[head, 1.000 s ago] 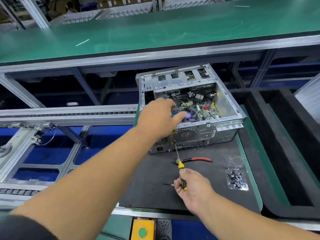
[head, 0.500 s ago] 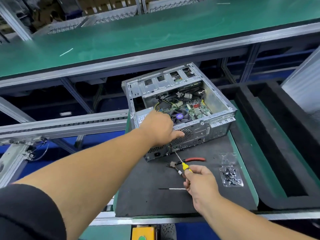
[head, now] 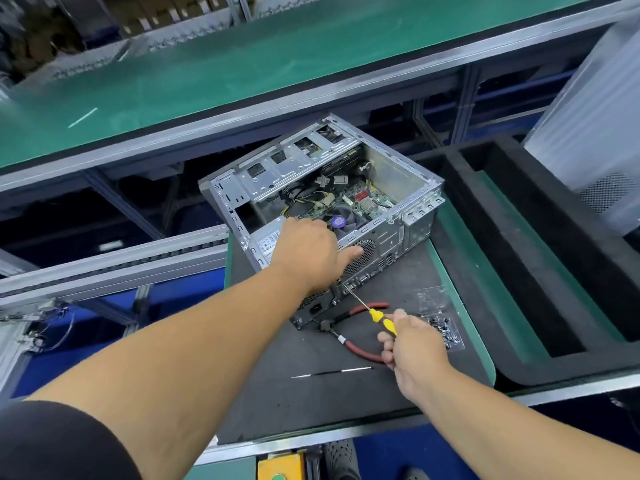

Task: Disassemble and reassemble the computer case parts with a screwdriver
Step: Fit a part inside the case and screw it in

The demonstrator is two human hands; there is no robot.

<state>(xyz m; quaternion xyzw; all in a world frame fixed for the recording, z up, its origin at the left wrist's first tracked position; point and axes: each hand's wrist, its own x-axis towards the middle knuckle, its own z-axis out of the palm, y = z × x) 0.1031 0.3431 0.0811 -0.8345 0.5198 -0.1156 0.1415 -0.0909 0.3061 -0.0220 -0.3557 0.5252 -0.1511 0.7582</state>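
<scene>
An open metal computer case (head: 391,174) lies on its side on a dark mat (head: 311,403), its motherboard and fan exposed. My left hand (head: 308,254) grips the case's near rear edge, thumb over the fan grille. My right hand (head: 412,344) holds a yellow-handled screwdriver (head: 377,315) by its handle. The screwdriver's tip touches the rear panel of the case just below my left hand.
Red-handled pliers (head: 349,344) lie on the mat under the screwdriver. A clear bag of dark screws (head: 440,323) sits to the right. A thin rod (head: 332,372) lies nearer me. Black foam trays (head: 554,271) stand at the right, a green conveyor (head: 277,57) behind.
My left hand dropped from the case's interior to its rear edge. My right hand shifted right and raised the screwdriver tip to the rear panel. The view swung left.
</scene>
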